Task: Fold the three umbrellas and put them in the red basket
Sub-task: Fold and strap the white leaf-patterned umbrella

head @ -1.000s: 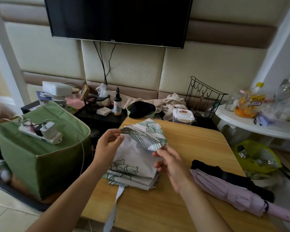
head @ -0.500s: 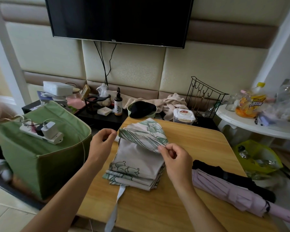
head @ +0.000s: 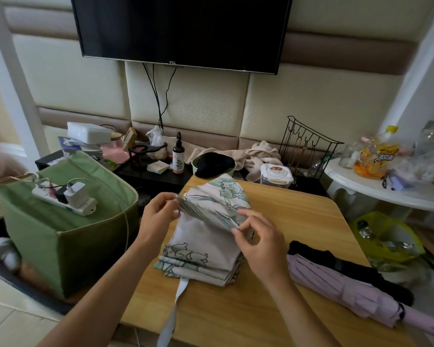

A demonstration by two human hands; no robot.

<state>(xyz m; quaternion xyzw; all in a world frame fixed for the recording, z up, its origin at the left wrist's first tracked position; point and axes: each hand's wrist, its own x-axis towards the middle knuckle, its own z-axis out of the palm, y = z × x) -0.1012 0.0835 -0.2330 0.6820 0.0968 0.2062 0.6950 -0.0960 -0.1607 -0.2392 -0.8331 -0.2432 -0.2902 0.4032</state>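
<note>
A white umbrella with a green floral print [head: 206,241] lies partly folded in flat pleats on the wooden table [head: 298,221], its white strap hanging over the near edge. My left hand [head: 158,216] pinches the left end of a raised pleat. My right hand [head: 258,239] pinches the same pleat at its right end. A lilac umbrella [head: 346,291] lies collapsed at the table's right, with a black umbrella [head: 348,266] just behind it. No red basket is in view.
A green fabric box [head: 60,236] with a power strip [head: 65,199] on top stands left of the table. Bottles, cloths, a lidded container [head: 276,174] and a wire rack [head: 308,146] crowd the back. A white round table [head: 386,189] and yellow bin [head: 386,236] are at right.
Both hands have shifted along the raised pleat of the floral umbrella, the left pulling its edge leftward and the right pinching it lower down. The other umbrellas have not moved.
</note>
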